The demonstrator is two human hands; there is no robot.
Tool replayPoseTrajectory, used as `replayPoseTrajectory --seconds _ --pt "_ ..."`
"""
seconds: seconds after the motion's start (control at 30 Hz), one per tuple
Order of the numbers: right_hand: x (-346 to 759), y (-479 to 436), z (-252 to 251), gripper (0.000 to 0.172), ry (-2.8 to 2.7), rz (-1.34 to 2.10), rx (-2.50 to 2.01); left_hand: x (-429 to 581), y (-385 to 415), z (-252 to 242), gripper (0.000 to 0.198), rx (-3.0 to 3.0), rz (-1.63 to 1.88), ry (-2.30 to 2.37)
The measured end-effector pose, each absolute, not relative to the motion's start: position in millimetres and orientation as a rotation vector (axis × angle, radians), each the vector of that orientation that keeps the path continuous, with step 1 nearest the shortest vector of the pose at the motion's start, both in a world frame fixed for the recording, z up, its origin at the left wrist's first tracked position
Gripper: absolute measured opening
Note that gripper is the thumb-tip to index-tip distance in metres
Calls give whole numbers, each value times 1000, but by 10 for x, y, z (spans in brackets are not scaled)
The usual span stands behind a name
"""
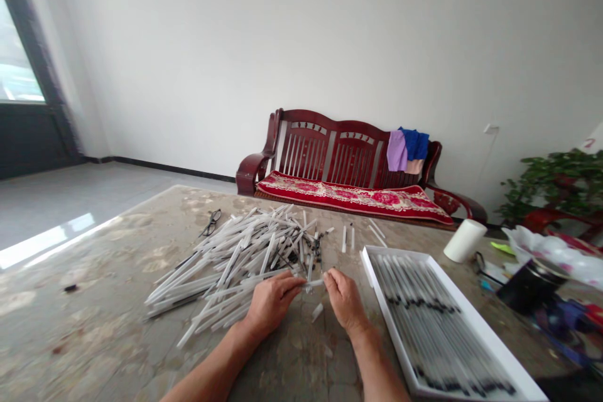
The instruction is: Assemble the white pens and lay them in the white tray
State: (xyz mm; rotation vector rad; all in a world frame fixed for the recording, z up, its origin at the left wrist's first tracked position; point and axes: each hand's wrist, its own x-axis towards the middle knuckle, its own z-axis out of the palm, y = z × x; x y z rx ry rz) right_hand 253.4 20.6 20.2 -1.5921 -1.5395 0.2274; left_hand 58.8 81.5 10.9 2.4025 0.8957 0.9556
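My left hand [274, 301] and my right hand [345, 301] are closed in pinches at opposite ends of a pale, slim pen [313, 283], held level above the table. A short translucent pen cap [317, 311] lies just below it. To the left, beside and behind my left hand, spreads a loose heap of whitish pens [235, 264], some with black parts. Small black pieces [315, 245] sit at the heap's right edge. Right of my right hand stands a white open box [377, 286] with two rows of clear, black-tipped pens [424, 326].
Glasses [211, 223] lie behind the heap on the patterned table [98, 301]. A few loose pens [344, 239] lie behind my hands. At the right are a white roll [465, 240], a black cup [532, 286] and plastic bags [560, 257]. A wooden bench [330, 151] stands beyond.
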Motion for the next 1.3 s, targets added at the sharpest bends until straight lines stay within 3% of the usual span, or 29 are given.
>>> replayPoseTrajectory --seconds 0.13,0.3,0.5,0.7,0.9,1.07,1.3 --pt "2512 196 190 48 -1477 258 -1670 593 819 105 25 2438 970 880" --pt "2514 178 237 32 -1538 264 -1563 592 811 126 25 2438 936 881" --pt "2543 205 171 41 -1558 248 -1676 595 815 89 25 2449 908 838" --pt "2538 188 211 40 -1586 278 -1549 574 838 142 25 2390 901 915" --pt "2502 225 144 56 -1451 374 -1613 570 837 136 26 2444 960 837" --pt "2504 196 209 41 -1539 288 -1585 576 822 159 28 2431 922 866" --pt "2555 219 144 50 -1540 257 -1733 608 782 178 25 2485 797 877"
